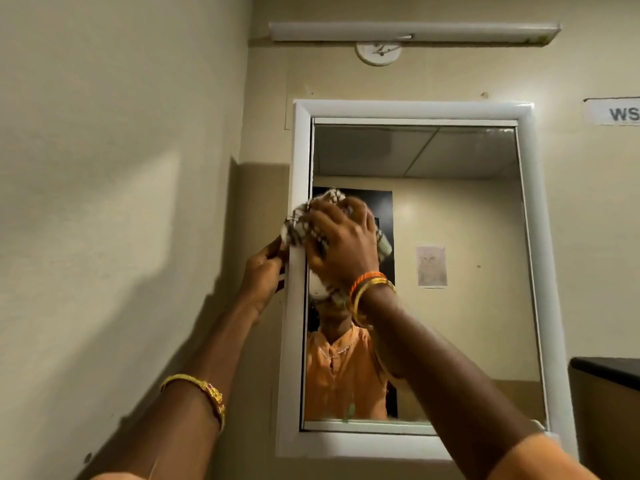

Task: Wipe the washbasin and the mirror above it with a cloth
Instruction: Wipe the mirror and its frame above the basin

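Note:
A mirror (460, 271) in a white frame (408, 109) hangs on the beige wall ahead. My right hand (343, 244) presses a bunched brown-and-white checked cloth (299, 223) against the glass at its left edge, about halfway up. My left hand (265, 268) grips the outer left side of the frame, just below the cloth. Both wrists carry bangles. The washbasin is out of view. The glass reflects a person in an orange top, partly hidden by my right arm.
A tube light (414, 31) and a round fitting (378, 53) sit above the mirror. A side wall (121, 168) stands close on the left. A paper label (613, 112) is at the right, and a dark-topped counter (606, 368) juts in below it.

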